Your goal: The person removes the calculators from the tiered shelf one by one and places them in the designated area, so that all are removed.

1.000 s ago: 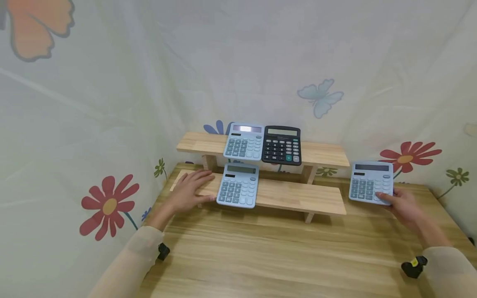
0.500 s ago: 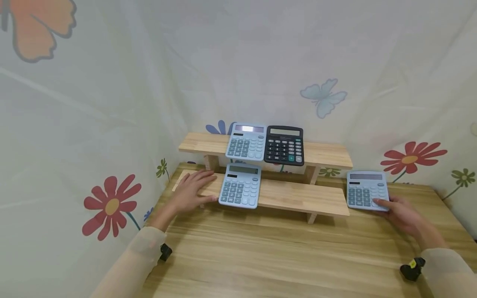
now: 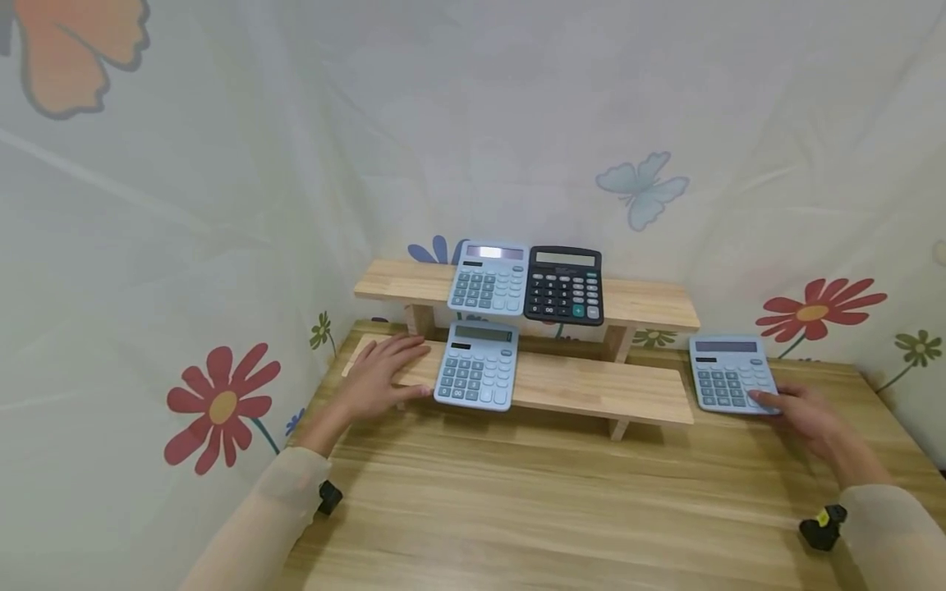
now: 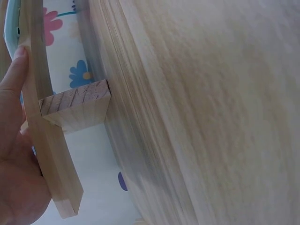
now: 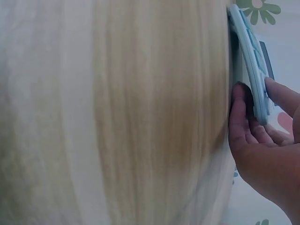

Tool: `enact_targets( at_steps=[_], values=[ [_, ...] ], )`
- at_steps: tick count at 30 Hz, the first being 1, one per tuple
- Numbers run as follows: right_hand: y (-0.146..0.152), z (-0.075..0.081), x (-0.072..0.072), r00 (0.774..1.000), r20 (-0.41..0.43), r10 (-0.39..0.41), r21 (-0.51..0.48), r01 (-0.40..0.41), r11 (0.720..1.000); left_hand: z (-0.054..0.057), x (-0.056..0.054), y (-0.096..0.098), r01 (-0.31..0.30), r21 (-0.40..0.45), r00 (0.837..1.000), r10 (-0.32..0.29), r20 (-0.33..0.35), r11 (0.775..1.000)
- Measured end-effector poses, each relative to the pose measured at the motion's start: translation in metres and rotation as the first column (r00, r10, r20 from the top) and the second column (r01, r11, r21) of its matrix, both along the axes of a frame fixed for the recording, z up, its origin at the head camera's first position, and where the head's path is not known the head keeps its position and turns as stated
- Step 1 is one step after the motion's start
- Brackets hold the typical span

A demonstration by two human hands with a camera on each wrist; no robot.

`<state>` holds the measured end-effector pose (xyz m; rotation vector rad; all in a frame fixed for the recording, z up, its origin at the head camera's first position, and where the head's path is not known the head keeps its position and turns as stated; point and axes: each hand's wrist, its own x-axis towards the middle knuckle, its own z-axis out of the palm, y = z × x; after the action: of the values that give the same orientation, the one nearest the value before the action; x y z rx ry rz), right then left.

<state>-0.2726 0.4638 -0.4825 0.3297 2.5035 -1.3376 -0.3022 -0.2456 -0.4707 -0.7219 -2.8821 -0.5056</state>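
My right hand (image 3: 809,414) pinches a light blue calculator (image 3: 732,373) at its lower right corner, thumb on the keys and fingers beneath. In the right wrist view this calculator (image 5: 253,61) is tilted close over the table. My left hand (image 3: 377,373) rests with spread fingers on the left end of the lower shelf (image 3: 591,382). Its thumb reaches the lower left edge of a second light blue calculator (image 3: 476,365), which leans on that shelf. In the left wrist view, the left thumb (image 4: 16,70) lies along the shelf's front edge.
On the upper shelf (image 3: 650,304) a third light blue calculator (image 3: 488,279) leans beside a black calculator (image 3: 564,286). Both shelves belong to a two-step wooden stand on the wood-grain table (image 3: 547,501). A printed curtain (image 3: 517,123) hangs behind and at the left.
The right hand has brought its calculator down toward the table, with a small shift left and then back right. My left hand stays in place on the lower shelf.
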Motion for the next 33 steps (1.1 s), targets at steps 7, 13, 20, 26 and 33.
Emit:
enact_targets(
  at_steps=[7, 13, 20, 26, 33],
  values=[
    [0.003, -0.006, -0.001, 0.997, -0.044, -0.061, 0.053, 0.063, 0.997, -0.002, -0.003, 0.0, 0.008, -0.009, 1.0, -0.008, -0.004, 1.0],
    [0.002, -0.01, -0.001, 0.991, -0.073, -0.108, 0.095, 0.114, 0.989, -0.002, -0.002, -0.001, 0.01, -0.006, 1.0, -0.01, -0.012, 1.0],
    [0.001, -0.013, -0.001, 0.987, -0.096, -0.13, 0.123, 0.141, 0.982, -0.003, -0.002, -0.001, 0.007, -0.001, 1.0, -0.007, -0.017, 1.0],
    [-0.001, -0.013, -0.003, 0.984, -0.103, -0.145, 0.149, 0.159, 0.976, -0.004, -0.002, 0.0, 0.01, 0.008, 1.0, -0.009, -0.026, 1.0],
    [-0.004, -0.012, -0.003, 0.983, -0.097, -0.153, 0.166, 0.167, 0.972, -0.006, -0.004, -0.001, 0.007, -0.004, 0.999, -0.007, -0.034, 1.0]
  ],
)
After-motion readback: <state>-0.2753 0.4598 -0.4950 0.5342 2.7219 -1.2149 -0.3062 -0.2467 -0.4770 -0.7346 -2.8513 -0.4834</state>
